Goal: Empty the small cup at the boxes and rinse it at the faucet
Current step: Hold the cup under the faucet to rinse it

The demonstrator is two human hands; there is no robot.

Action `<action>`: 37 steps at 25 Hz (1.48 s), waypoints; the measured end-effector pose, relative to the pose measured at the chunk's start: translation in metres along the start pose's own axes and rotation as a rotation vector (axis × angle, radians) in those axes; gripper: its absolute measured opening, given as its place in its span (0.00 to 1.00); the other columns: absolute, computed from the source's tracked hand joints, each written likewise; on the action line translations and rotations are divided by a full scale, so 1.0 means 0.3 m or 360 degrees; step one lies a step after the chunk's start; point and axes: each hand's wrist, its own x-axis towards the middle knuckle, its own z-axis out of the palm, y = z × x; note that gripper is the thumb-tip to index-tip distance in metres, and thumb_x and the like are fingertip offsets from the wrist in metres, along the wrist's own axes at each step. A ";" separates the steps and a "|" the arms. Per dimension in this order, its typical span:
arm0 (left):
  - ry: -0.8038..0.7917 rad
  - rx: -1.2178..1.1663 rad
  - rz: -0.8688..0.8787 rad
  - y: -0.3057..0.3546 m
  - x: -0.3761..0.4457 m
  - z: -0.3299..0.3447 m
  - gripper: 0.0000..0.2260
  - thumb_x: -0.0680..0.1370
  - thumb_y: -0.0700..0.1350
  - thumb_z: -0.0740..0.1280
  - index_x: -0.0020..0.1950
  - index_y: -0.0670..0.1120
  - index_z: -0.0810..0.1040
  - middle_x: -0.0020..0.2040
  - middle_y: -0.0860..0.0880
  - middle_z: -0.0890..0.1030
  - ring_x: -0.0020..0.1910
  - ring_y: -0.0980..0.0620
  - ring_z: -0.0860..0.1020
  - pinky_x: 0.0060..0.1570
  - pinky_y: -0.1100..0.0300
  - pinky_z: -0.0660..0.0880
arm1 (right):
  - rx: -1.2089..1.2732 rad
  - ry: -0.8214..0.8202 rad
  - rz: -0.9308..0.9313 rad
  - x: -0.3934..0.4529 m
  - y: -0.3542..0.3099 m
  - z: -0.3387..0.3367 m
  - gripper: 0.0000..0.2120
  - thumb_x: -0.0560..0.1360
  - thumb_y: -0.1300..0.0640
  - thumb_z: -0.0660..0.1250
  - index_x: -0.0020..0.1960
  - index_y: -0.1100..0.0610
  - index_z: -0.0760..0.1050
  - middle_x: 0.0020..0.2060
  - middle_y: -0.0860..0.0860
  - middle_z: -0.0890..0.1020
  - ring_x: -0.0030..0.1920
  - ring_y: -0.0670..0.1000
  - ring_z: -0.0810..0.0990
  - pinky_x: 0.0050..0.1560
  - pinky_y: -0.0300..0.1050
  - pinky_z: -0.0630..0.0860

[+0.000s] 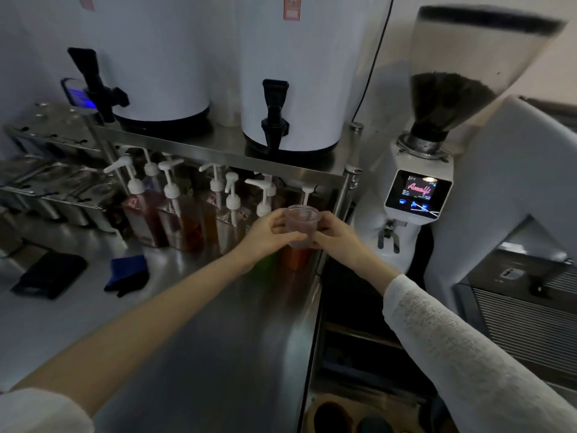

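Observation:
A small clear plastic cup is held upright in the air in front of the pump bottles, with a pale pinkish tint inside. My left hand grips it from the left side. My right hand grips it from the right, fingers wrapped around its lower part. Both arms reach forward over the steel counter. No faucet or sink shows in this view.
A row of pump bottles stands under a steel shelf carrying two white dispensers with black taps. A coffee grinder stands right. Metal lidded containers, a black cloth and a blue cloth lie left.

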 end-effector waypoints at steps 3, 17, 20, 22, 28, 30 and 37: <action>-0.0059 -0.0020 -0.0034 -0.044 0.030 -0.008 0.22 0.74 0.39 0.74 0.66 0.49 0.75 0.54 0.58 0.79 0.52 0.64 0.78 0.45 0.76 0.76 | -0.0006 0.0052 0.0073 0.014 0.033 0.035 0.11 0.76 0.59 0.67 0.58 0.50 0.73 0.55 0.53 0.81 0.55 0.55 0.82 0.58 0.59 0.80; -0.0382 -0.0081 -0.0314 -0.391 0.198 0.030 0.23 0.73 0.41 0.75 0.68 0.47 0.75 0.57 0.53 0.81 0.53 0.63 0.79 0.46 0.74 0.77 | 0.0184 0.0229 0.0558 0.079 0.313 0.180 0.14 0.76 0.65 0.64 0.61 0.55 0.72 0.55 0.54 0.81 0.58 0.57 0.81 0.60 0.56 0.79; -0.0418 -0.0092 -0.0429 -0.487 0.212 0.051 0.25 0.72 0.41 0.76 0.69 0.46 0.75 0.59 0.52 0.81 0.56 0.58 0.80 0.48 0.71 0.78 | 0.0185 0.0224 0.0662 0.080 0.393 0.224 0.13 0.75 0.63 0.64 0.58 0.53 0.73 0.53 0.53 0.81 0.58 0.58 0.81 0.62 0.58 0.78; -0.0434 -0.0095 -0.0506 -0.550 0.218 0.062 0.25 0.71 0.42 0.77 0.67 0.47 0.76 0.58 0.52 0.81 0.56 0.57 0.80 0.49 0.69 0.78 | 0.0179 0.0212 0.0720 0.082 0.450 0.256 0.11 0.73 0.59 0.66 0.52 0.47 0.74 0.50 0.51 0.81 0.57 0.58 0.81 0.62 0.60 0.77; -0.0485 -0.0092 -0.0643 -0.677 0.229 0.092 0.23 0.71 0.41 0.77 0.64 0.50 0.76 0.54 0.54 0.81 0.53 0.59 0.80 0.45 0.73 0.77 | 0.0172 0.0177 0.0838 0.078 0.521 0.307 0.12 0.78 0.61 0.66 0.62 0.57 0.73 0.48 0.48 0.79 0.50 0.48 0.79 0.46 0.33 0.75; -0.0488 -0.0082 -0.0672 -0.707 0.230 0.099 0.22 0.71 0.41 0.77 0.62 0.50 0.76 0.55 0.53 0.82 0.50 0.63 0.80 0.43 0.75 0.76 | 0.0134 0.0184 0.0878 0.081 0.538 0.316 0.13 0.79 0.61 0.65 0.63 0.59 0.73 0.50 0.51 0.79 0.50 0.48 0.78 0.42 0.30 0.72; -0.0493 0.0027 -0.0700 -0.781 0.241 0.117 0.25 0.71 0.36 0.76 0.67 0.43 0.76 0.56 0.48 0.82 0.53 0.54 0.79 0.43 0.77 0.73 | 0.0162 0.0164 0.0991 0.089 0.590 0.351 0.17 0.77 0.58 0.68 0.64 0.61 0.72 0.55 0.55 0.81 0.53 0.50 0.78 0.47 0.36 0.72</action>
